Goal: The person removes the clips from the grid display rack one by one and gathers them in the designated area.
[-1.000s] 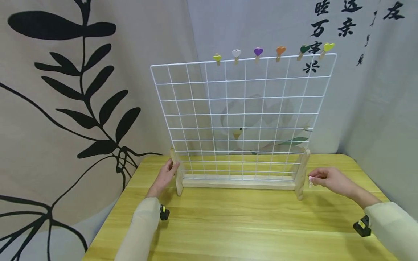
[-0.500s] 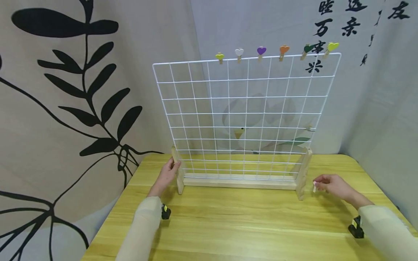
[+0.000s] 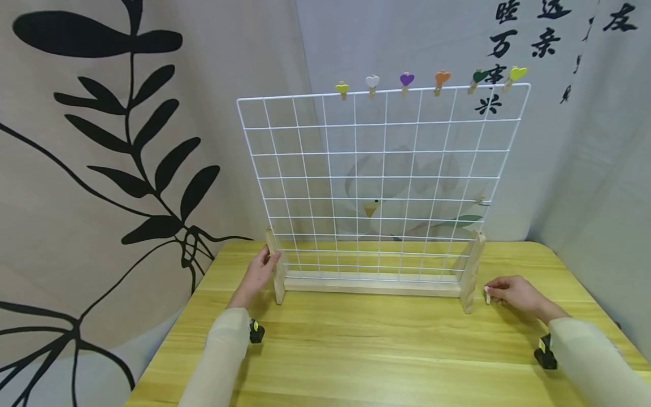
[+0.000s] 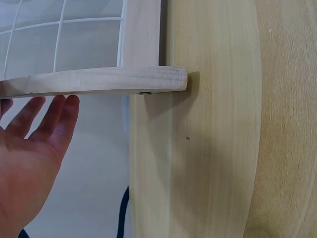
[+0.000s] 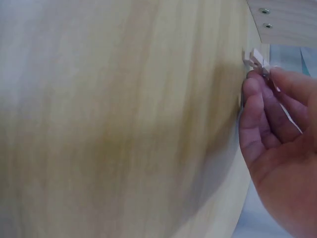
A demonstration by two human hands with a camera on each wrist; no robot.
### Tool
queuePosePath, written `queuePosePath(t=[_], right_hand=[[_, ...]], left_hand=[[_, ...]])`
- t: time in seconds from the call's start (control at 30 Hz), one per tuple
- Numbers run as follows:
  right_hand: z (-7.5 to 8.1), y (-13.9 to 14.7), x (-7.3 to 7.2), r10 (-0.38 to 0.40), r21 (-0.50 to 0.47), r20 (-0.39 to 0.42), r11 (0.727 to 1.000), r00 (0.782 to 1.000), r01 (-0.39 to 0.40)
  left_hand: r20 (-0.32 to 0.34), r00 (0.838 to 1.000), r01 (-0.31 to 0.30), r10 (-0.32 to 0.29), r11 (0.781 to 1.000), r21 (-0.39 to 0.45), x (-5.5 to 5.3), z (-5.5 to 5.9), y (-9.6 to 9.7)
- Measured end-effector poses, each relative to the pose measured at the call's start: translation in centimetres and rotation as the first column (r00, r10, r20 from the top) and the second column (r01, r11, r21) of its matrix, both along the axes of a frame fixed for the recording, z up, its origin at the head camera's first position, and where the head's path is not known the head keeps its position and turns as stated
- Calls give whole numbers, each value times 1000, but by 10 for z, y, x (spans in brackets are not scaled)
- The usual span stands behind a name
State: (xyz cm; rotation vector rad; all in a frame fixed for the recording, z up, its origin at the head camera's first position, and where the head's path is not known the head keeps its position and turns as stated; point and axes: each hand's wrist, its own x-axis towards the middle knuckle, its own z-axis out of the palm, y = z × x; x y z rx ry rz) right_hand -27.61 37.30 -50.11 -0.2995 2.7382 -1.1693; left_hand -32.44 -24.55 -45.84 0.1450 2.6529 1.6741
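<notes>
My left hand [image 3: 256, 274] is at the left wooden upright [image 3: 278, 277] of a white wire grid rack [image 3: 383, 164]. In the left wrist view, its fairly straight fingers [image 4: 64, 124] touch the upright's outer side; its thumb is out of view there. To the right of the rack, my right hand [image 3: 519, 295] pinches a small wooden clothespin [image 3: 487, 296] with a pale pink top between thumb and fingers, low over the table. The right wrist view shows the clothespin's [image 5: 256, 58] wooden legs pointing away from the fingertips, with the top mostly hidden.
Along the grid's top wire sit several heart clothespins, among them a yellow one [image 3: 342, 89], a purple one [image 3: 406, 80] and an orange one [image 3: 441, 81]. The rack stands on a wooden table [image 3: 376, 345]. A printed curtain [image 3: 229, 113] hangs behind.
My right hand has shifted slightly lower with the clothespin, first moving right and then a little back left. The left hand stays at the upright.
</notes>
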Motion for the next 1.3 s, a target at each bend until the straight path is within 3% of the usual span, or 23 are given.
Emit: queuePosePath(t=[0.43, 0.77, 1.17, 1.3], right_hand=[[-6, 1, -7, 11, 23, 20, 1000, 1000, -12], [-7, 1, -7, 19, 75, -14, 997, 1000, -18], [-4, 4, -2, 5, 84, -41, 996, 999, -2], [5, 6, 2, 13, 128, -87, 992, 996, -1]], left_hand=[[-49, 999, 16, -16, 1000, -9, -3, -2, -1], [-38, 999, 6, -6, 1000, 0, -1, -1, -1], [-66, 998, 25, -25, 1000, -4, 0, 1, -1], [-67, 997, 28, -28, 1000, -11, 0, 1, -1]])
